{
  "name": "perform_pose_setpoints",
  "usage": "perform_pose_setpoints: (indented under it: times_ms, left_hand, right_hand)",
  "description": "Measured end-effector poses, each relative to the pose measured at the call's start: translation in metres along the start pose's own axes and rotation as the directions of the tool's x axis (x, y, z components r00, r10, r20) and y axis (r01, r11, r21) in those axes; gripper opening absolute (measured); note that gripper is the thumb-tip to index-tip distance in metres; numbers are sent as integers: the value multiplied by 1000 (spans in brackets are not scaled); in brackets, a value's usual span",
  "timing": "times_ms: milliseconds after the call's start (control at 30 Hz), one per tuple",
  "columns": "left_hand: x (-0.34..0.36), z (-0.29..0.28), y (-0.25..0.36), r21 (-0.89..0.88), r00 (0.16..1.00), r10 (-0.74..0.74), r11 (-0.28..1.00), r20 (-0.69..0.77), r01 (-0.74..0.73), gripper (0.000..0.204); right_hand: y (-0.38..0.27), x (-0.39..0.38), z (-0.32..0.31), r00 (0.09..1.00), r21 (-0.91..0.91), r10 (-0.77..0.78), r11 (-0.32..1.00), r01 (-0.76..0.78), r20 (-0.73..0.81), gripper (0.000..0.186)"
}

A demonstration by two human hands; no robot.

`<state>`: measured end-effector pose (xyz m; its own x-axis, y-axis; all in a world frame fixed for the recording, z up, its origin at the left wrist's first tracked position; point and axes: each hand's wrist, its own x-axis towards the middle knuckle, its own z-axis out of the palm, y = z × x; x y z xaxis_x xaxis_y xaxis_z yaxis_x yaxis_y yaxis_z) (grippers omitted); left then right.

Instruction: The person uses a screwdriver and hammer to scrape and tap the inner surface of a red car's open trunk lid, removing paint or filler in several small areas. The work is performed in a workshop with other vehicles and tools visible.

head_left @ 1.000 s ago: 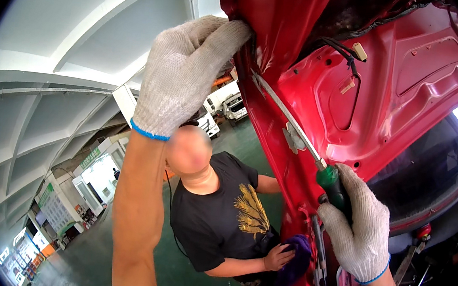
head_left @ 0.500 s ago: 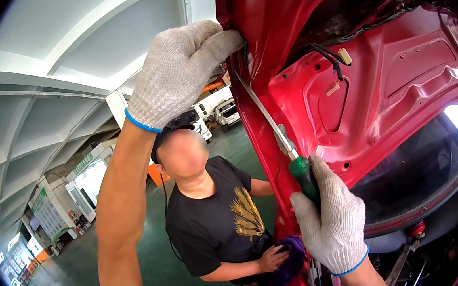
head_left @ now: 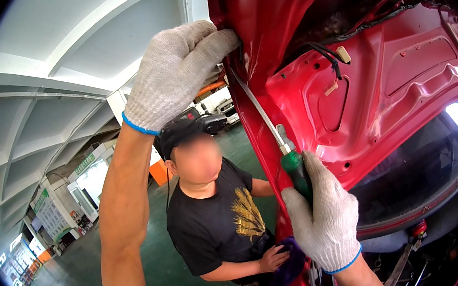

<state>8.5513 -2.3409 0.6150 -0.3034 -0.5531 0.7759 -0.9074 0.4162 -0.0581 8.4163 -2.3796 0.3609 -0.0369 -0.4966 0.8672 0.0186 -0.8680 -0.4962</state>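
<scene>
A raised red car hood fills the upper right, its underside facing me. My left hand, in a knit work glove, grips the hood's front edge with fingers curled over it. My right hand, also gloved, is closed on the green handle of a long screwdriver. Its metal shaft runs up and left along the hood's edge toward my left hand. A loose wire with a small connector hangs on the hood's underside.
A person in a black T-shirt stands just below the hood, one hand on a purple cloth at the car's front. The windscreen and engine bay lie at right. A green floor, parked vehicles and a white vaulted ceiling lie behind.
The view has tilted, so both hands and the hood sit slightly lower and further left in the picture. My grips on the hood edge and the screwdriver are unchanged.
</scene>
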Motion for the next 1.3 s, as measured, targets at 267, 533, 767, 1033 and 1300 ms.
perform_pose_setpoints:
  times_ms: [267,533,767,1033,1300]
  left_hand:
    - [0,1,4,28,1000,-8,1000,-29,8,35]
    - [0,-6,0,33,1000,-27,999,-3,27,35]
    - [-1,-1,1,-44,1000,-3,999,-25,2,34]
    - [-1,-1,-2,72,999,-25,997,-37,27,31]
    - [-6,2,-6,-129,995,-89,987,46,95,30]
  right_hand:
    - [-23,-6,13,996,12,95,995,-94,-5,58]
    - [-6,15,-25,998,-94,-23,995,28,58,60]
    - [1,20,-32,991,-179,-34,982,58,130,62]
    - [-32,-12,-25,967,-251,122,966,-63,226,63]
    - [10,-29,-145,998,-267,-20,964,1,-67,56]
